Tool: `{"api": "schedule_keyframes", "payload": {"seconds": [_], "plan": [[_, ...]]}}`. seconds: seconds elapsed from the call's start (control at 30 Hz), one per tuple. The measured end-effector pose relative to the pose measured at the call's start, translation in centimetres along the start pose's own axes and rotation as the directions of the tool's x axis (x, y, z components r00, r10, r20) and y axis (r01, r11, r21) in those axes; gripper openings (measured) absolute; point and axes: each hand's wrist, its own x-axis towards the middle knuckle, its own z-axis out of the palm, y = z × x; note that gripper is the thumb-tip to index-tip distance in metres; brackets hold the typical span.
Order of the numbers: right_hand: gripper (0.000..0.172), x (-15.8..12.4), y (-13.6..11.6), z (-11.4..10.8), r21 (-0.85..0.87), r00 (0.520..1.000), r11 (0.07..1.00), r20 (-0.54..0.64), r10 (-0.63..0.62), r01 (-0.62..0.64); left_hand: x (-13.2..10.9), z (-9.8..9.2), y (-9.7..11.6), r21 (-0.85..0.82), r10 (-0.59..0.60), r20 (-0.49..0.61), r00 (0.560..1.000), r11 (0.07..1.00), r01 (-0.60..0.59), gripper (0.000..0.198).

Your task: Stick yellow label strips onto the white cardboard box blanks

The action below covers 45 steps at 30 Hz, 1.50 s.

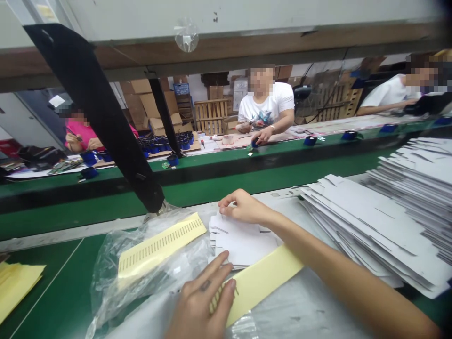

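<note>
My right hand reaches over a small stack of white flat cardboard pieces, fingertips pinched together at its far left corner. What they hold, if anything, is too small to make out. My left hand lies at the near side of the stack with its fingers stretched out, fingertips by the cardboard edge. Its thumb rests on a yellow label sheet with dark printed lines, partly hidden under the hand. Another yellow printed sheet lies to the left on clear plastic.
Tall piles of white flat cardboard stand on the right. More yellow sheets lie at far left. A black slanted post rises beyond the plastic. Across the green conveyor, carrying blue parts, several people work.
</note>
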Motion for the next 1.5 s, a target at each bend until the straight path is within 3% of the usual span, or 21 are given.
{"api": "schedule_keyframes", "payload": {"seconds": [0.27, 0.43, 0.9, 1.2, 1.4, 1.5], "plan": [[0.013, 0.0, 0.6, -0.1, 0.137, 0.987, 0.986, 0.141, 0.076, -0.095, 0.6, -0.2, 0.5, 0.007, 0.000, 0.043, 0.999, 1.000, 0.000, 0.025], [0.011, 0.0, 0.6, 0.0, 0.138, 0.986, 0.986, 0.149, 0.075, -0.095, 1.0, -0.3, 0.7, 0.017, 0.020, 0.006, 1.000, 1.000, -0.020, 0.029], [0.014, 0.0, 0.9, 0.5, -0.044, 0.995, 0.996, 0.065, 0.082, -0.079, 0.8, -0.3, 0.3, 0.042, 0.034, 0.070, 0.997, 0.998, -0.037, 0.026], [0.022, -0.1, 0.3, 0.3, -0.189, 0.997, 0.981, 0.058, 0.057, -0.046, 0.9, -0.4, 0.5, 0.057, 0.058, 0.053, 0.997, 0.996, -0.061, 0.025], [0.057, -0.4, 0.5, 0.0, -0.290, 0.997, 0.954, -0.006, 0.078, -0.077, 0.9, -0.4, 0.2, 0.063, 0.089, 0.051, 0.995, 0.994, -0.092, 0.023], [0.036, -0.6, 0.2, -0.1, -0.355, 0.998, 0.933, 0.016, 0.066, -0.056, 0.7, -0.3, -0.1, 0.071, 0.087, 0.078, 0.993, 0.993, -0.093, 0.019]]}}
